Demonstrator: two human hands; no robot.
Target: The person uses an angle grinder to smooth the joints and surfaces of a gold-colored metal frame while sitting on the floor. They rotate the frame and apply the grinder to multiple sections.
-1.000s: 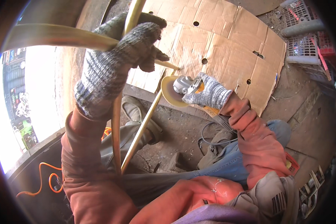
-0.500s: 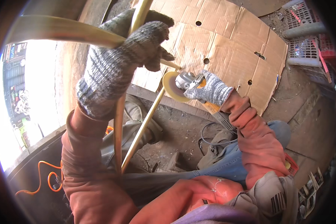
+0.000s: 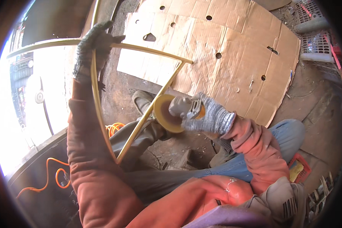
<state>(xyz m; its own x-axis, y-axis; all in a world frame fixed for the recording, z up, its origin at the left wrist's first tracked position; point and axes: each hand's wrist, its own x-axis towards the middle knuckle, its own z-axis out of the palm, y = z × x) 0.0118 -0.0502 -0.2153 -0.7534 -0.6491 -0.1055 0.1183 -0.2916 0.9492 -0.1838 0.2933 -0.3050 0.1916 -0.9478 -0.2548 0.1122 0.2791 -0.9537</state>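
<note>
My left hand (image 3: 88, 51), in a grey knitted glove, is closed round a joint of a gold-coloured metal frame (image 3: 152, 50) made of thin bars. The frame is tilted up, and one corner of it lies over the cardboard. In my right hand (image 3: 213, 118), also gloved, is an angle grinder (image 3: 195, 109). Its round yellowish disc (image 3: 160, 108) stands beside the slanting bar of the frame; whether they touch I cannot tell. Most of the grinder's body is hidden behind my right hand and sleeve.
A flattened cardboard sheet (image 3: 201, 41) with holes covers the floor ahead. Plastic crates (image 3: 316, 45) stand at the far right. An orange cord (image 3: 45, 178) runs at the left, with a coil (image 3: 113, 128) near my leg. A red tray (image 3: 300, 169) lies beside my right knee.
My left hand has moved left and away with the frame, which has turned and spread into fuller view. My right hand has brought the grinder slightly nearer to me.
</note>
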